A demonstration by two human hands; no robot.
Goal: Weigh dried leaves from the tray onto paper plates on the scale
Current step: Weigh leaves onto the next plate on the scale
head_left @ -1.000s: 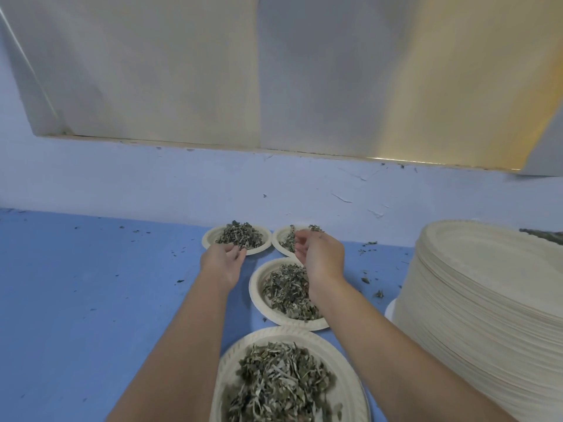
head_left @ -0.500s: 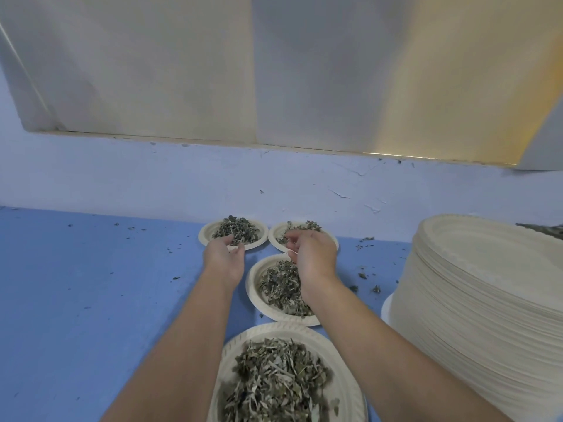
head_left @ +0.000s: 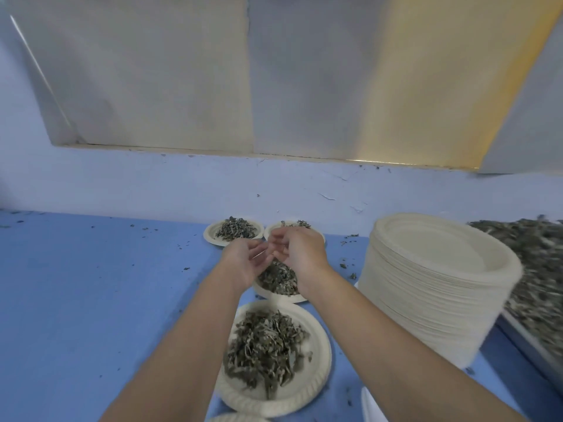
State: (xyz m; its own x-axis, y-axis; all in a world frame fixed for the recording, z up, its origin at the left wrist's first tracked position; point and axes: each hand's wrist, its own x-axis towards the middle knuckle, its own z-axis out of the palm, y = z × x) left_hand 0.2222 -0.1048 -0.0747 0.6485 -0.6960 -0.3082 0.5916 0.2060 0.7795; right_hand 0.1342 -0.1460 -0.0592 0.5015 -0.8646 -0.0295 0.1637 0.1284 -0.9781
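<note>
Dried leaves are light and crumbly, so bits could have slipped from my fingers and missed the middle plate (head_left: 281,296) under my hands. They would then land on the blue table (head_left: 91,300), where crumbs already lay, and that plate's weight would come out wrong. My arms stretched right over the near plate (head_left: 320,354), which was full of leaves. I think a low arm could bump it and spill it. The tall stack of empty plates (head_left: 438,287) stood just beside my right arm, so a wide swing could tip it. The tray (head_left: 527,342) with the big pile of leaves (head_left: 530,257) sat to my right, past the stack. I could not see a scale plainly.

My left hand (head_left: 243,263) and my right hand (head_left: 300,254) hung close together above the middle plate, with the fingertips almost meeting. The fingers of both hands were bent, not straight and not squeezed tight. A thin pale bit showed between the tips, maybe a stem. It was too blurry, so I cannot tell if either hand pinched anything. As far as I could see, neither hand touched the plate. The far left plate (head_left: 210,235) and the far right plate (head_left: 270,232), both filled, sat by the wall past my hands.
</note>
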